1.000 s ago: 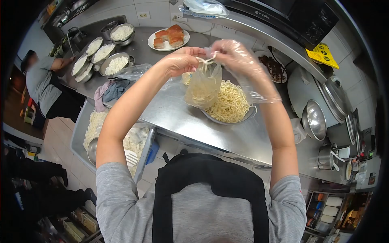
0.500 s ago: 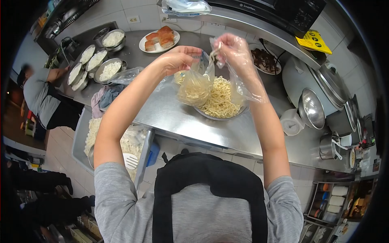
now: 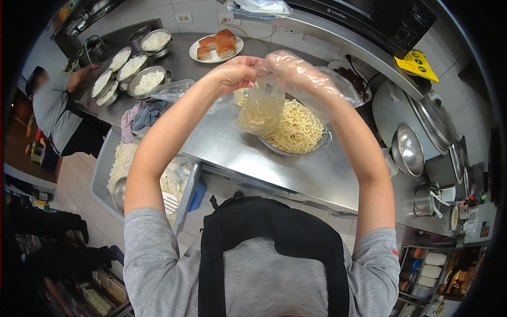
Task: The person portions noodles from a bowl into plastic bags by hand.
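My left hand (image 3: 236,74) is bare and pinches the top of a clear plastic bag (image 3: 261,112) with noodles in it. My right hand (image 3: 282,68), in a loose clear plastic glove, meets it at the bag's mouth; its fingertips are closed there, partly hidden by the plastic. The bag hangs over the left side of a bowl heaped with yellow noodles (image 3: 298,129). A little more of the noodles shows behind the bag on the left.
Rice bowls (image 3: 149,82) and a plate of browned meat (image 3: 216,46) stand at the back left. A grey tub of rice (image 3: 182,185) lies below the counter's edge. Dark food on a plate (image 3: 355,79), a large pot and a steel bowl (image 3: 407,149) are right. Another person (image 3: 60,111) is far left.
My right hand has come back left and down to my left hand at the bag's mouth. The dangling noodle strands at its fingers no longer show.
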Tool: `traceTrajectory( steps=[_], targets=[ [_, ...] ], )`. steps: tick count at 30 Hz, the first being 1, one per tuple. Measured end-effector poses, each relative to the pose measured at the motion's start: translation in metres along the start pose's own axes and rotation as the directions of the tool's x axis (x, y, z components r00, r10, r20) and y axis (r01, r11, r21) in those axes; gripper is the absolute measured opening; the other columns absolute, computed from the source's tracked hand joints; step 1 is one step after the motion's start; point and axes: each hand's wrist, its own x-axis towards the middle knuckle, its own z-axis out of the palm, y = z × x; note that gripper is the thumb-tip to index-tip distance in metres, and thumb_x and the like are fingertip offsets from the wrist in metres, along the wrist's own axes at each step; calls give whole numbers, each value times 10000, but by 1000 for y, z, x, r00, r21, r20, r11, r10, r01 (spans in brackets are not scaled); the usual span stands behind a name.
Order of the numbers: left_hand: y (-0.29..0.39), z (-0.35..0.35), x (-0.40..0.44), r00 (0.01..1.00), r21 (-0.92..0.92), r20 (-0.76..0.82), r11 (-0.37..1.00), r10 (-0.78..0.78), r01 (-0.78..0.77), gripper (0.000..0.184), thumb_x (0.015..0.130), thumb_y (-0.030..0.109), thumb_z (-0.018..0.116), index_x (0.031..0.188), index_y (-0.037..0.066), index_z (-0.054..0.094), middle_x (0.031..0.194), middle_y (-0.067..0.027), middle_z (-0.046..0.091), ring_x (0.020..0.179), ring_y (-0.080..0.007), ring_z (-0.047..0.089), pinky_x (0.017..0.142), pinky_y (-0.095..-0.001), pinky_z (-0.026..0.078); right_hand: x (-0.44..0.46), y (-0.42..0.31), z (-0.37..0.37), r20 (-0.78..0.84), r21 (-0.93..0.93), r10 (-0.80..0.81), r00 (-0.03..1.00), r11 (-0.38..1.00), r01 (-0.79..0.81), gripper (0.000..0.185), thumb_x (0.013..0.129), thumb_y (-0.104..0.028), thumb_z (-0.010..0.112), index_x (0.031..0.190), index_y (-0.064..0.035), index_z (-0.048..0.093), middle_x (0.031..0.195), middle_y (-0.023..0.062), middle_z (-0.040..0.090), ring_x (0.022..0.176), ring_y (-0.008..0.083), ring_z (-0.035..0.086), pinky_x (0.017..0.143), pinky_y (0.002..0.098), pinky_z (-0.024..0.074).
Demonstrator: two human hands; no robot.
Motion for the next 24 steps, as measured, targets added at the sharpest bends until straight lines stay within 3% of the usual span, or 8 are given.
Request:
traceTrajectory(
  steps=[1, 5, 8, 10, 11, 13, 15, 24],
  targets=[
    [-1, -1, 0, 1000, 0, 1, 1000, -1, 1, 667, 666, -119, 447, 1324, -35, 391, 1375, -112, 414, 1164, -160, 512, 615, -183, 451, -5, 3, -1, 8, 268, 42, 999, 963, -43, 179, 809, -178, 616, 937, -65, 666, 934, 138, 659, 908, 295, 633, 765, 363, 504],
    [-4, -8, 3, 1000, -83, -20, 996, 23, -25, 669, 688, -114, 465, 1344, -46, 352, 1388, -131, 400, 1188, -179, 500, 619, -189, 463, -16, 18, -25, -202, 69, 81, 976, 995, -68, 250, 837, -198, 606, 1047, -70, 653, 1005, 98, 666, 899, 212, 631, 775, 326, 506],
    [20, 2, -9, 994, -88, -11, 990, 109, -109, 661, 722, -104, 492, 1359, -50, 326, 1408, -158, 368, 1175, -192, 509, 623, -192, 470, -53, 81, 29, 6, 504, 223, 975, 842, -196, 316, 797, -163, 662, 1088, -44, 638, 1049, 100, 663, 993, 263, 618, 831, 373, 501],
    [47, 23, -21, 971, 37, -39, 971, 237, -236, 641, 742, -86, 501, 1357, -65, 320, 1383, -184, 394, 1177, -180, 508, 648, -187, 480, -82, 98, 73, 164, 488, 246, 955, 822, -295, 535, 727, -161, 722, 1230, -77, 558, 1260, 128, 559, 1204, 271, 500, 1040, 386, 388],
    [63, 26, -25, 971, 35, -38, 972, 234, -233, 641, 742, -86, 501, 1357, -65, 320, 1383, -184, 394, 1177, -180, 508, 648, -187, 480, -81, 90, 79, 275, 61, 240, 931, 962, -266, 617, 705, -188, 747, 1274, -115, 520, 1370, 100, 465, 1259, 262, 442, 1072, 374, 347],
    [89, 28, -25, 950, 110, 0, 945, 311, -309, 669, 722, -99, 485, 1365, -73, 302, 1405, -154, 375, 1247, -205, 463, 695, -155, 512, -92, 80, 97, 193, 179, 206, 959, 954, -241, 600, 715, -196, 743, 1273, -150, 526, 1393, 83, 441, 1285, 255, 412, 1070, 379, 347],
    [99, 6, -10, 909, -237, 138, 905, 392, -354, 550, 740, -107, 526, 1274, -90, 394, 1178, -133, 553, 900, -118, 596, 547, -135, 457, -96, 89, 120, 158, 229, 167, 973, 953, -201, 553, 737, -194, 723, 1258, -159, 541, 1381, 75, 456, 1287, 251, 410, 1068, 378, 349],
    [142, -12, -28, 891, -247, 13, 865, 454, -437, 510, 732, -130, 493, 1233, -60, 429, 1105, -140, 561, 941, -138, 610, 520, -123, 495, -114, 119, 110, 171, 546, 178, 969, 801, -244, 332, 911, -332, 535, 1070, -64, 650, 1163, 109, 613, 1120, 219, 546, 1002, 339, 396]
  ],
)
